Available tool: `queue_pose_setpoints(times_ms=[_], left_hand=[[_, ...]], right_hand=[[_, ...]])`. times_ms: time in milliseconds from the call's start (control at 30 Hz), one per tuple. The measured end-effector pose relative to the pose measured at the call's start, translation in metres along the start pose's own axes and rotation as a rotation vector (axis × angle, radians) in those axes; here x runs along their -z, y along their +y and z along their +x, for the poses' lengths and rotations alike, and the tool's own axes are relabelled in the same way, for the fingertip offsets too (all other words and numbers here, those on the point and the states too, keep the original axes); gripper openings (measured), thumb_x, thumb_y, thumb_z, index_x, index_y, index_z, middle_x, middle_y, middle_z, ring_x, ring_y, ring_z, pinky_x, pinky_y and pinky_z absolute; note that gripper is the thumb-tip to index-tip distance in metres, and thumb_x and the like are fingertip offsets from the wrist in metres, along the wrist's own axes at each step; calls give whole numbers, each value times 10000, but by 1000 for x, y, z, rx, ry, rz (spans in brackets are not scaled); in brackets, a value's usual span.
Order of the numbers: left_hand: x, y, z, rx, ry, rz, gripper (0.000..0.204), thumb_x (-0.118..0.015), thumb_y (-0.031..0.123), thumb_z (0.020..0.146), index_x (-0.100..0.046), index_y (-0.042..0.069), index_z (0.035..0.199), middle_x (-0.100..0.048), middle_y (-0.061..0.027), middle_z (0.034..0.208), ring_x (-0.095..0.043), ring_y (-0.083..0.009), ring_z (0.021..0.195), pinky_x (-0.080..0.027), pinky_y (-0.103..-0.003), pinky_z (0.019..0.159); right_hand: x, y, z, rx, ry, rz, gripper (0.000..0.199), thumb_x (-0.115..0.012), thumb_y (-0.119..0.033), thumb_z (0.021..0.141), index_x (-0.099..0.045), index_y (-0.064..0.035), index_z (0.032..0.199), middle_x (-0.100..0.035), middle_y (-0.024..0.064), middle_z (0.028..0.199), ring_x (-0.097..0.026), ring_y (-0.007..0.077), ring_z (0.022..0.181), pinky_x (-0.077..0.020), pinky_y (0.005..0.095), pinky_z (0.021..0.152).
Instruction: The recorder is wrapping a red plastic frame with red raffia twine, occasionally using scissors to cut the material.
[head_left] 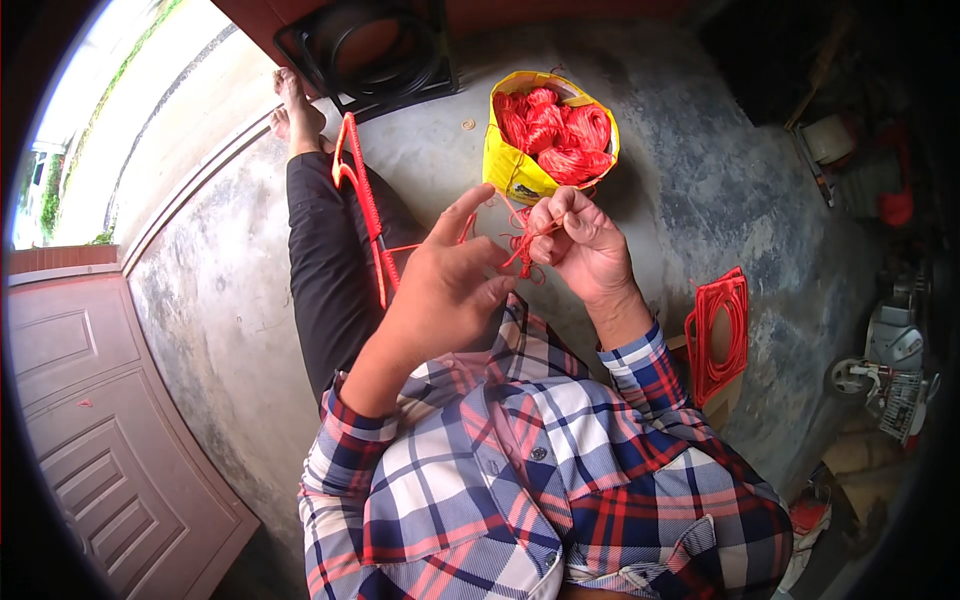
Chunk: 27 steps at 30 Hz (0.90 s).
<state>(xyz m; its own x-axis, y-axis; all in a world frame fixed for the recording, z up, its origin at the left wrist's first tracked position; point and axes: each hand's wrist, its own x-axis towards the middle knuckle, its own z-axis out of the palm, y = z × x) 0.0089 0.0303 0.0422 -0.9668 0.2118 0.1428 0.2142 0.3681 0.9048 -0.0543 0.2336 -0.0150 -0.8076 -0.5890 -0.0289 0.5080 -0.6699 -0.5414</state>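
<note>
Checkered shirt cloth fills the near middle of my head view, with both forearms reaching out from its sleeves. I see the left hand spread wide, index finger stretched toward the far side, thumb apart; I cannot tell whether its curled fingers catch a strand. The right hand pinches a tangled red cord between its fingertips, just right of the left hand. Left of them, I make out a long red frame slanting beside dark trousers. Beyond the hands stands a yellow bag filled with red bundles; to the right, a red wound panel stands upright.
</note>
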Motion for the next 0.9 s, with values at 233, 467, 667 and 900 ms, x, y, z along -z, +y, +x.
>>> queue_pose_setpoints(times_ms=[233,467,667,900], left_hand=[[25,51,30,-1,-184,-121,87,-713,-45,766,-670,-9,832,-439,-202,1414,-633,-157,1002,-485,-250,758],[30,57,41,-213,-100,-22,117,-715,-32,763,-683,11,867,-288,-215,1519,-586,-185,1143,-479,-315,880],[60,68,63,-295,169,-48,278,-716,18,733,-673,-1,1007,-216,-162,1544,-581,-225,1059,-474,-317,794],[104,109,88,-360,352,-302,400,-557,133,873,-529,-85,1207,-519,-49,870,-463,-112,712,-370,-220,655]], right_hand=[[-28,-5,3,9,-65,-151,164,-665,-200,893,-579,-70,944,-601,74,965,-566,153,780,-462,272,668],[-49,-20,-2,114,-148,-92,210,-704,-206,854,-566,-57,904,-589,175,1217,-605,177,897,-493,270,677],[-48,-19,3,43,-276,-65,232,-725,-221,839,-571,-51,871,-599,184,1187,-620,178,815,-501,262,662],[-31,-12,0,19,-212,-94,271,-771,-246,798,-598,-53,876,-638,165,1080,-594,151,733,-488,263,645]])
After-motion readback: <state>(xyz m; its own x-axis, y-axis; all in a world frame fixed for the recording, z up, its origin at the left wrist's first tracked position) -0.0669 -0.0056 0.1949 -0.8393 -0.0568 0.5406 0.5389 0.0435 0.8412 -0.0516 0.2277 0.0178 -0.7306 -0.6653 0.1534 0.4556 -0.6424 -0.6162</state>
